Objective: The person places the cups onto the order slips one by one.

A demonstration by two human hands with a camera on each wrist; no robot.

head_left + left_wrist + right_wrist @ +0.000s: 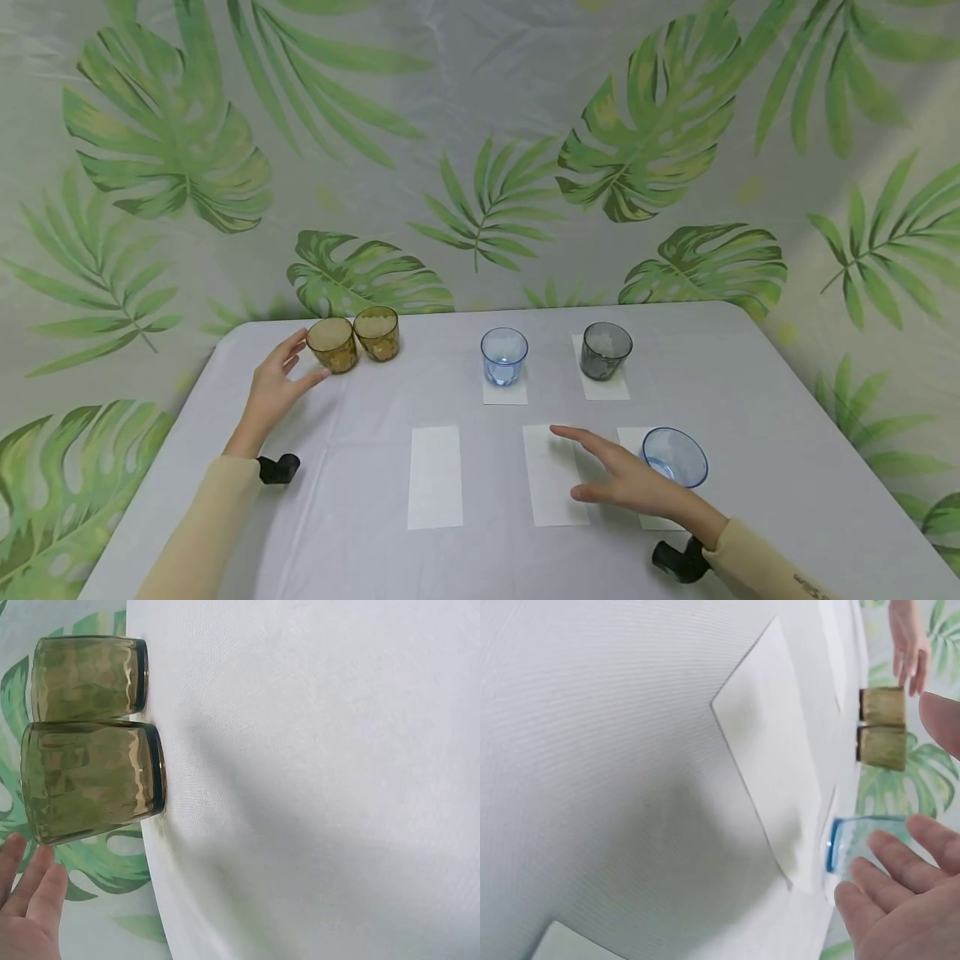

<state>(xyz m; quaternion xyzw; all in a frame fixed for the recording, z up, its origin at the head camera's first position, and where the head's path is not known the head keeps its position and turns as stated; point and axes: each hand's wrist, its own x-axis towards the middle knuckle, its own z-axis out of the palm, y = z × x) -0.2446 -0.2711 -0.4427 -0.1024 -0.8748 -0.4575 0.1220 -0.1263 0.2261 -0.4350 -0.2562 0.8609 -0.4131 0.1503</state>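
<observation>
At the back left of the table, two amber glasses stand side by side, a nearer-left one (332, 350) and another (377, 335). My left hand (276, 387) is at the left of the nearer-left glass, fingers spread and thumb in front. In the left wrist view its fingertips (54, 876) come close to that glass (94, 780); I cannot tell if they touch. My right hand (630, 482) holds nothing, thumb and fingers apart over a white paper rectangle (551, 504). Its forearm side partly covers a blue glass (678, 450) at the right.
Another blue glass (504, 358) and a grey glass (606, 354) stand on paper pieces at the back. A further paper rectangle (435, 479) lies front centre. Black wrist cameras jut from both wrists. A leaf-patterned cloth (487, 200) hangs behind the white table (352, 533).
</observation>
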